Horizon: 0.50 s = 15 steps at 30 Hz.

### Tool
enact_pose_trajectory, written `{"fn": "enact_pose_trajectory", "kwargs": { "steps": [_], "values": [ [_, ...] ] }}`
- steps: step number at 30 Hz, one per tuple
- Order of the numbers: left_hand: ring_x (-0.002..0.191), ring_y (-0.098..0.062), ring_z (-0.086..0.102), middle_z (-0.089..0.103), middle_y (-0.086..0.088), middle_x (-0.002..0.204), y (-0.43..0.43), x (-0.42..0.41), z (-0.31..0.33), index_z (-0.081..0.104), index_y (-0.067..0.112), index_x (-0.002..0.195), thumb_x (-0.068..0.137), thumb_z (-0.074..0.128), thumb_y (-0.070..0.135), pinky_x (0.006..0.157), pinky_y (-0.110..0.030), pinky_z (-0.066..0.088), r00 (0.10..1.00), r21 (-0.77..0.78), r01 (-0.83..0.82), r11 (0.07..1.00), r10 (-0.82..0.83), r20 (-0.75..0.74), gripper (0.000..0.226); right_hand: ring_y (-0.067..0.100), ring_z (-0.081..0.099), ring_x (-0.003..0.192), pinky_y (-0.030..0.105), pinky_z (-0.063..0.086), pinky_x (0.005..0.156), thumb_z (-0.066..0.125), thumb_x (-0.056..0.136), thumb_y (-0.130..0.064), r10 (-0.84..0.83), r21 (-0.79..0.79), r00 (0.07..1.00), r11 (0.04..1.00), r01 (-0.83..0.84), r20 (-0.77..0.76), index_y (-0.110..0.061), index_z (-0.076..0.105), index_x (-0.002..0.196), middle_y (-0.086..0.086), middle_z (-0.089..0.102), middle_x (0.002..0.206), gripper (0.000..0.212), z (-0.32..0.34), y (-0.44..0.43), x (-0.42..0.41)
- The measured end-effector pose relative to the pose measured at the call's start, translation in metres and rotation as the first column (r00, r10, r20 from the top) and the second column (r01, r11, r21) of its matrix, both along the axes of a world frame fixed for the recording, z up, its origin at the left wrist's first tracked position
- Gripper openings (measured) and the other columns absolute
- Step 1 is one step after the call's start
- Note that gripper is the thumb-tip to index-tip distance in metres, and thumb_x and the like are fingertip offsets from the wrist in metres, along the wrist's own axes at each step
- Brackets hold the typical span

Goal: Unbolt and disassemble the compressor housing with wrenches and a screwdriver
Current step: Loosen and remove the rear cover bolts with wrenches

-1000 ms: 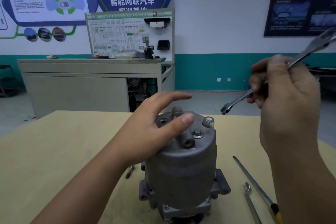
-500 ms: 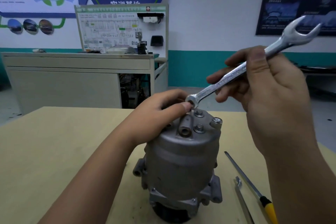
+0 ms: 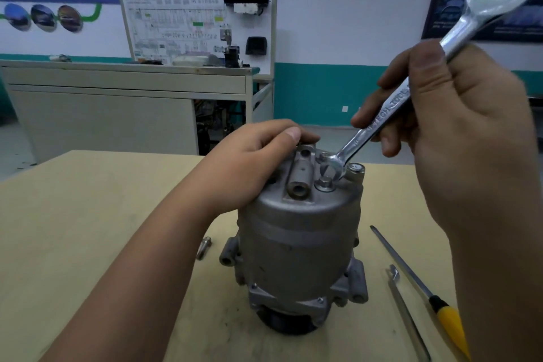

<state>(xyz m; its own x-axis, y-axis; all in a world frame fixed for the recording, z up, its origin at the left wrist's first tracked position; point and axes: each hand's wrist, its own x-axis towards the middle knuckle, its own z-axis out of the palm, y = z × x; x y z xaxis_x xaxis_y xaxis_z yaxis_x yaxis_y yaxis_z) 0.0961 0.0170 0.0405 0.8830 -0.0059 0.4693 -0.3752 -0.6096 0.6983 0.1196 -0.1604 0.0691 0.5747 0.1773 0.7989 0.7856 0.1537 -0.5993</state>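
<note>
A grey metal compressor (image 3: pixel 296 244) stands upright on the yellow table (image 3: pixel 88 214). My left hand (image 3: pixel 249 167) rests on its top, fingers curled over the left side of the cap. My right hand (image 3: pixel 458 138) grips a silver open-ended wrench (image 3: pixel 390 109) by the shaft. The wrench's small lower jaw sits just above a hex bolt (image 3: pixel 324 184) on the cap. Two more bolts show near it on the top.
A yellow-handled screwdriver (image 3: pixel 417 288) and a second wrench (image 3: pixel 407 317) lie on the table right of the compressor. A loose bolt (image 3: pixel 204 247) lies to its left. Behind the table are a grey workbench (image 3: pixel 126 103) and a display board.
My right hand has brought the wrench down and left, from mid-air to the bolts on the cap. My left hand has settled onto the cap. The view has closed in.
</note>
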Motion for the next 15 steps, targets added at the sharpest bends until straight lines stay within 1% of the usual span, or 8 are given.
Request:
{"fn": "enact_pose_trajectory", "kwargs": {
  "steps": [2,3,6,7,8,10,12,15],
  "values": [
    [0.098,0.007,0.06,0.067,0.025,0.101,-0.001,-0.001,0.001,0.066,0.042,0.102,0.093,0.038,0.045,0.087,-0.028,0.047,1.0,0.04,-0.018,0.999,0.018,0.01,0.029,0.016,0.047,0.041,0.026,0.043,0.044,0.034,0.095,-0.032,-0.006,-0.02,1.0,1.0,0.007,0.009,-0.018,0.049,0.078,0.002,0.067,0.066,0.027,0.0,0.0,-0.001],
    [0.097,0.008,0.059,0.067,0.026,0.101,-0.001,-0.002,0.001,0.065,0.042,0.105,0.096,0.039,0.044,0.086,-0.026,0.047,1.0,0.062,-0.026,0.998,0.025,0.014,0.028,0.017,0.048,0.042,0.027,0.044,0.045,0.033,0.095,-0.033,-0.014,-0.03,1.0,0.999,0.015,0.018,-0.019,0.049,0.078,0.001,0.067,0.066,0.027,0.0,0.0,-0.002],
    [0.098,0.013,0.055,0.063,0.031,0.099,-0.002,-0.006,0.003,0.066,0.039,0.11,0.097,0.042,0.038,0.078,-0.009,0.042,0.996,0.167,-0.075,0.983,0.064,0.068,0.027,0.014,0.048,0.041,0.025,0.044,0.045,0.033,0.097,-0.033,-0.024,-0.063,0.999,0.998,0.027,0.044,-0.02,0.048,0.079,0.002,0.068,0.069,0.027,0.0,0.0,-0.003],
    [0.1,0.013,0.054,0.064,0.029,0.101,-0.002,-0.007,0.004,0.067,0.036,0.109,0.096,0.044,0.036,0.079,-0.006,0.041,0.991,0.204,-0.095,0.974,0.073,0.112,0.027,0.013,0.048,0.041,0.025,0.044,0.045,0.032,0.097,-0.033,-0.021,-0.073,0.998,0.997,0.024,0.052,-0.02,0.048,0.079,0.003,0.068,0.07,0.027,0.0,-0.001,-0.003],
    [0.101,0.012,0.054,0.065,0.025,0.105,-0.003,-0.008,0.005,0.069,0.033,0.108,0.096,0.046,0.034,0.082,-0.007,0.041,0.985,0.222,-0.106,0.969,0.073,0.153,0.026,0.013,0.048,0.041,0.025,0.044,0.046,0.033,0.097,-0.033,-0.017,-0.086,0.998,0.996,0.022,0.061,-0.02,0.048,0.08,0.004,0.068,0.072,0.026,0.001,-0.001,-0.003],
    [0.099,0.01,0.057,0.068,0.021,0.106,-0.006,-0.011,0.007,0.071,0.032,0.101,0.095,0.05,0.032,0.087,-0.017,0.046,0.983,0.182,-0.086,0.979,0.053,0.178,0.023,0.013,0.051,0.042,0.025,0.047,0.047,0.034,0.096,-0.032,-0.02,-0.125,0.996,0.992,0.031,0.084,-0.022,0.049,0.082,0.003,0.068,0.076,0.023,0.001,0.0,-0.004],
    [0.093,0.009,0.062,0.071,0.021,0.096,-0.009,-0.014,0.007,0.072,0.034,0.094,0.095,0.051,0.033,0.085,-0.026,0.05,0.989,0.098,-0.026,0.995,0.011,0.147,0.021,0.012,0.055,0.046,0.021,0.048,0.05,0.039,0.095,-0.03,-0.027,-0.17,0.994,0.985,0.044,0.102,-0.023,0.051,0.085,0.0,0.068,0.079,0.017,0.001,0.0,-0.005],
    [0.085,0.006,0.065,0.072,0.02,0.088,-0.009,-0.016,0.007,0.071,0.033,0.092,0.09,0.052,0.04,0.077,-0.026,0.049,0.993,0.029,0.057,0.998,-0.059,0.102,0.02,0.011,0.06,0.051,0.016,0.048,0.055,0.045,0.091,-0.025,0.006,-0.218,0.995,0.976,0.016,0.101,-0.025,0.054,0.089,0.0,0.068,0.081,0.01,0.0,0.001,-0.006]
  ]
}}
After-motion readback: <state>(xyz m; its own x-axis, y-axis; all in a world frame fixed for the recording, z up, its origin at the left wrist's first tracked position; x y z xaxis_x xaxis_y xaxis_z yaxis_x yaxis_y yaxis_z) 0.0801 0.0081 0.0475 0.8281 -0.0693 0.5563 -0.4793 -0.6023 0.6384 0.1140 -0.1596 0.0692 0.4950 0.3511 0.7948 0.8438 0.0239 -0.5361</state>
